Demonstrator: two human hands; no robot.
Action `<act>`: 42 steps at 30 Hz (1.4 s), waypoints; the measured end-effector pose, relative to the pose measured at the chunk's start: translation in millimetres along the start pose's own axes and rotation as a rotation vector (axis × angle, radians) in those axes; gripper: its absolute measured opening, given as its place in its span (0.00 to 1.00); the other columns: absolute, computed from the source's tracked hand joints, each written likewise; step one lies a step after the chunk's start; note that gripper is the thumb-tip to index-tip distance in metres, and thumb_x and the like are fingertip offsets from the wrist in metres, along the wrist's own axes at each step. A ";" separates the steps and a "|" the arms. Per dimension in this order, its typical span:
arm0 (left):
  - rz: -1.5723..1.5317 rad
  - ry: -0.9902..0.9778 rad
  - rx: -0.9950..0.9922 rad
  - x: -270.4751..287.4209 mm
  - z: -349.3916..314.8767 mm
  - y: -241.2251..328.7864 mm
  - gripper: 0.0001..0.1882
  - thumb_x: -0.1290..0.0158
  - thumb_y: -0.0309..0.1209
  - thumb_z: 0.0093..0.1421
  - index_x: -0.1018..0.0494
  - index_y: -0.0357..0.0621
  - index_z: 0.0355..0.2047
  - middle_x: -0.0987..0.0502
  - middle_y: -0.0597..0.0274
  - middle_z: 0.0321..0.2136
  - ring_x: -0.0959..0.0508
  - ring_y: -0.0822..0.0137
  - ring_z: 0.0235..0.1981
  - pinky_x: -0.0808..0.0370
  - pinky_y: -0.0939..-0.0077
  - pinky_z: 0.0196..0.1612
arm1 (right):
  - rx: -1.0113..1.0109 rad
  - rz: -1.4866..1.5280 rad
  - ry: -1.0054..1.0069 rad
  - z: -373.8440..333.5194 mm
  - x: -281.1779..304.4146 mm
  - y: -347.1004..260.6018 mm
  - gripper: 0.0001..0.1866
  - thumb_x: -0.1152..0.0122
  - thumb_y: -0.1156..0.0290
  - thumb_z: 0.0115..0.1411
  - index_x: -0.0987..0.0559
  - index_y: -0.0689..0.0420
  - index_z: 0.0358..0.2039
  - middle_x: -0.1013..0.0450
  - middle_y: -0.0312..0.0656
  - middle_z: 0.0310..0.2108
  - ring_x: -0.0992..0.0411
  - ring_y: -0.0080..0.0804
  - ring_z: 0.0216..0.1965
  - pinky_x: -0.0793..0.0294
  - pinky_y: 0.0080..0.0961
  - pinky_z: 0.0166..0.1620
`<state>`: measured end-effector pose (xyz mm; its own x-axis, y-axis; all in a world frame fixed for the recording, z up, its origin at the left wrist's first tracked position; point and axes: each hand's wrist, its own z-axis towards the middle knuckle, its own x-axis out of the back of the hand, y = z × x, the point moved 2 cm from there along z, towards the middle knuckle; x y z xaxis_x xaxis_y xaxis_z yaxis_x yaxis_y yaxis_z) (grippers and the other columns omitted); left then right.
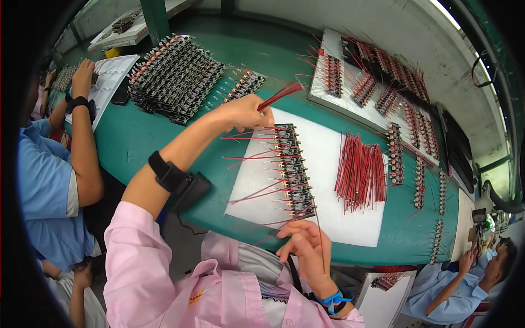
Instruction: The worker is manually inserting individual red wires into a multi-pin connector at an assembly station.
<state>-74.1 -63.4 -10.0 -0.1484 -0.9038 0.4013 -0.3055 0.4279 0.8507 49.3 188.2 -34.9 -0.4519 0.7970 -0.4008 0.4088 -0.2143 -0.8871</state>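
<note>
Green worktop [164,136] is carrying a white mat [339,164]. I am pinching a red wire bundle [281,94] in my left hand [243,112]; right hand [306,246] fingers are gripping one wire beside the component strip [292,169]. Some wires are seated, and spare wires [361,169] are waiting beyond.

Green table [164,136]; white mat [333,164] at centre; red wires [360,170] piled centre right; black component strip [294,169] with gold flecks; pink sleeve [136,262] lower left; blue wristband [333,300] at bottom.
</note>
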 end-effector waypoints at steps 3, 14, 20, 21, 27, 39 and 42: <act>0.067 -0.019 -0.012 0.1 14.4 0.4 0.08 0.47 0.33 0.45 0.29 0.41 0.21 0.38 0.73 0.11 0.42 0.81 0.12 0.52 0.84 0.13 | -0.045 0.040 -0.095 1.1 -1.3 4.4 0.16 0.57 0.75 0.54 0.38 0.65 0.44 0.33 0.50 0.36 0.31 0.30 0.21 0.30 0.26 0.31; 0.248 -0.034 -0.207 -4.3 33.6 1.3 0.11 0.44 0.34 0.41 0.28 0.38 0.20 0.29 0.63 0.16 0.32 0.74 0.20 0.37 0.80 0.25 | -0.303 0.076 -0.220 8.9 -3.5 6.3 0.21 0.57 0.75 0.55 0.42 0.63 0.50 0.34 0.50 0.40 0.30 0.32 0.25 0.30 0.25 0.34; 0.211 0.051 -0.304 7.9 27.7 6.7 0.12 0.45 0.35 0.43 0.29 0.38 0.19 0.35 0.68 0.13 0.37 0.76 0.17 0.42 0.80 0.20 | -0.428 0.060 -0.140 -1.4 2.4 4.4 0.17 0.56 0.76 0.54 0.39 0.64 0.46 0.32 0.50 0.35 0.30 0.31 0.22 0.30 0.24 0.30; 0.205 0.092 -0.342 11.1 25.6 8.5 0.12 0.45 0.36 0.43 0.30 0.37 0.19 0.36 0.69 0.13 0.39 0.77 0.16 0.44 0.80 0.20 | -0.431 0.058 -0.137 -5.5 3.6 3.9 0.17 0.56 0.76 0.54 0.39 0.64 0.46 0.32 0.50 0.35 0.30 0.31 0.22 0.30 0.24 0.30; 0.219 0.262 -0.437 20.5 -5.6 39.0 0.13 0.47 0.34 0.44 0.28 0.34 0.22 0.29 0.59 0.16 0.32 0.71 0.18 0.35 0.78 0.24 | -0.074 -0.163 0.211 -18.7 9.3 -6.5 0.16 0.53 0.81 0.50 0.39 0.65 0.42 0.31 0.48 0.30 0.32 0.28 0.18 0.31 0.20 0.23; 0.154 0.160 -0.549 1.8 -62.6 46.2 0.10 0.49 0.30 0.45 0.29 0.33 0.22 0.31 0.54 0.13 0.32 0.67 0.15 0.36 0.75 0.21 | 0.485 -0.962 0.198 7.2 -12.9 -36.7 0.07 0.52 0.83 0.50 0.30 0.67 0.32 0.31 0.41 0.24 0.34 0.19 0.19 0.35 0.11 0.21; 0.181 0.127 -0.528 -2.5 -76.4 44.3 0.09 0.50 0.29 0.45 0.29 0.33 0.22 0.32 0.53 0.13 0.32 0.65 0.14 0.36 0.74 0.21 | 0.496 -0.972 0.205 7.3 -20.2 -44.9 0.06 0.52 0.83 0.50 0.29 0.67 0.30 0.31 0.42 0.25 0.34 0.19 0.18 0.35 0.11 0.21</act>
<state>-15.4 -42.5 52.6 -0.0304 -0.8235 0.5665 0.2304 0.5457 0.8057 34.3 177.6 11.3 -0.2494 0.8168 0.5203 -0.4318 0.3871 -0.8147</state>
